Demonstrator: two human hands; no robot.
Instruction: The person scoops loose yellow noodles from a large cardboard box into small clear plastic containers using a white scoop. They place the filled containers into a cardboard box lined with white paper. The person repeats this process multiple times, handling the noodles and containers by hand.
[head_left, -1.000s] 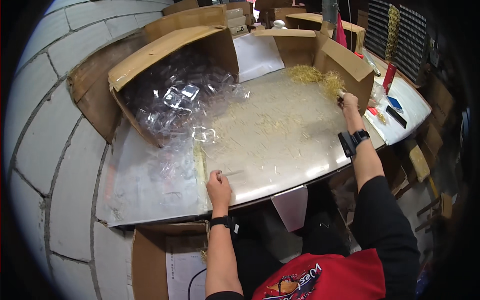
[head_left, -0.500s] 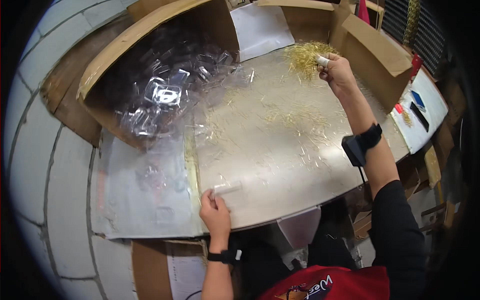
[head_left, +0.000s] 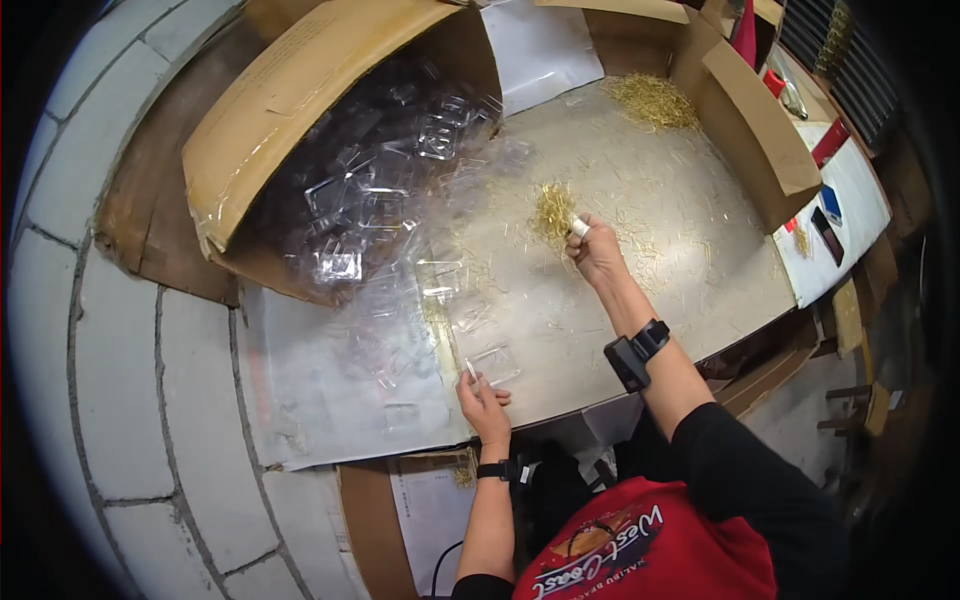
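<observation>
My left hand [head_left: 486,408], near the front edge of the table, pinches a small clear plastic box [head_left: 494,362] by its near side. Closed fingers of my right hand [head_left: 600,252] are over the middle of the table. At their tips is a short white piece [head_left: 580,227]; I cannot tell whether it is held or wrapped round a finger. A bristling clump of thin gold-coloured pins [head_left: 555,212] sticks out beyond it. Between the two hands, loose pins lie scattered on the tabletop [head_left: 590,345].
A big cardboard box [head_left: 300,95] lies open at the left, with clear plastic boxes [head_left: 385,205] spilling out. At the far right, a pile of gold pins [head_left: 655,102] sits by a cardboard wall [head_left: 765,125]. Beyond it are a black phone-like object [head_left: 828,235] and a blue box [head_left: 831,204].
My right hand has come nearer and left from the far pin pile, bringing a gold clump along. My left hand still holds the clear box. The view has shifted.
</observation>
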